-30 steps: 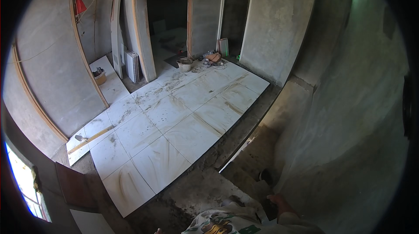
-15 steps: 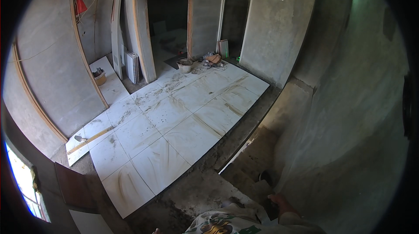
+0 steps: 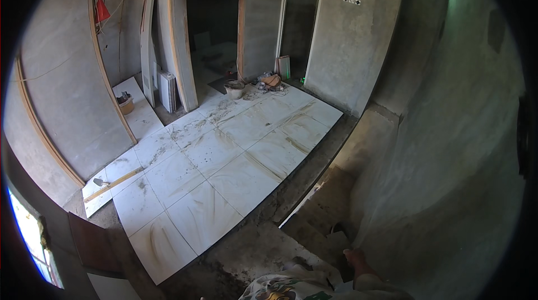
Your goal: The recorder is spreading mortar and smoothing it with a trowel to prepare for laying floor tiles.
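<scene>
My right hand (image 3: 354, 257) is low at the right, beside my light printed shirt (image 3: 286, 289). Its fingers look curled, but shadow hides what they hold, if anything. Just beyond them is a flat grey piece (image 3: 338, 242) with a dark curved edge behind it; whether the hand touches it I cannot tell. Of my left hand, at most a sliver of a fingertip (image 3: 203, 298) shows at the lower edge. Large white floor tiles (image 3: 179, 171), smeared with brown, spread out ahead. A trowel (image 3: 101, 182) and a long wooden strip (image 3: 124, 178) lie on the tiles at left.
A bucket (image 3: 234, 89) and a heap of tools and cables (image 3: 270, 81) stand at the tiles' far end. Stacked tiles (image 3: 167, 91) lean by a doorway. A rough concrete strip (image 3: 263, 219) borders the tiles, with a lower stepped area (image 3: 322, 210) beyond it. A grey wall rises at right.
The view has shifted slightly, so the room sits a little further left and lower in part. My left fingertips have slipped almost out of the lower edge. My right hand stays nearly in place.
</scene>
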The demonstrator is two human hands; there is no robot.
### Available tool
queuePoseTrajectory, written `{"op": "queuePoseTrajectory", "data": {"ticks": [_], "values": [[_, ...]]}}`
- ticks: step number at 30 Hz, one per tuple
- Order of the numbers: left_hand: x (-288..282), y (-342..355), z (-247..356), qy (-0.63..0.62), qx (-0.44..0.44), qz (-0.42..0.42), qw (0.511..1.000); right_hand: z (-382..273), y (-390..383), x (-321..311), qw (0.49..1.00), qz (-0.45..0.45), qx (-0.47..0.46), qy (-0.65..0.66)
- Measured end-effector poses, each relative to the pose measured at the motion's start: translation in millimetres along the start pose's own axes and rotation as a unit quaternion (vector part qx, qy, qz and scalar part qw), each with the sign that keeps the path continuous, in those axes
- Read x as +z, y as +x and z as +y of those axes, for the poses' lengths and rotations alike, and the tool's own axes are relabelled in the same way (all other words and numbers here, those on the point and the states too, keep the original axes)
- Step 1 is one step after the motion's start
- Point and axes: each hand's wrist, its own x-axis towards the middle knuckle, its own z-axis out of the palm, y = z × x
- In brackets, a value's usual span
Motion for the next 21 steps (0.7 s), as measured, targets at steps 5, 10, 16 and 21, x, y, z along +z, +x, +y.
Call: {"op": "queuePoseTrajectory", "data": {"ticks": [5, 10, 16, 21], "values": [[-4, 9, -5, 0.051, 0.041, -0.001, 0.998, 1, 13, 0, 0.997, 0.003, 0.06, 0.053], [-6, 15, -13, 0.093, 0.081, 0.005, 0.992, -5, 6, 1, 0.998, 0.001, 0.036, 0.049], [-7, 22, -17, 0.151, 0.126, 0.006, 0.981, 9, 21, 16, 1.0, 0.003, -0.004, 0.01], [-13, 26, -23, 0.2, 0.162, 0.008, 0.966, 2, 12, 8, 0.999, -0.033, 0.039, 0.016]]}}
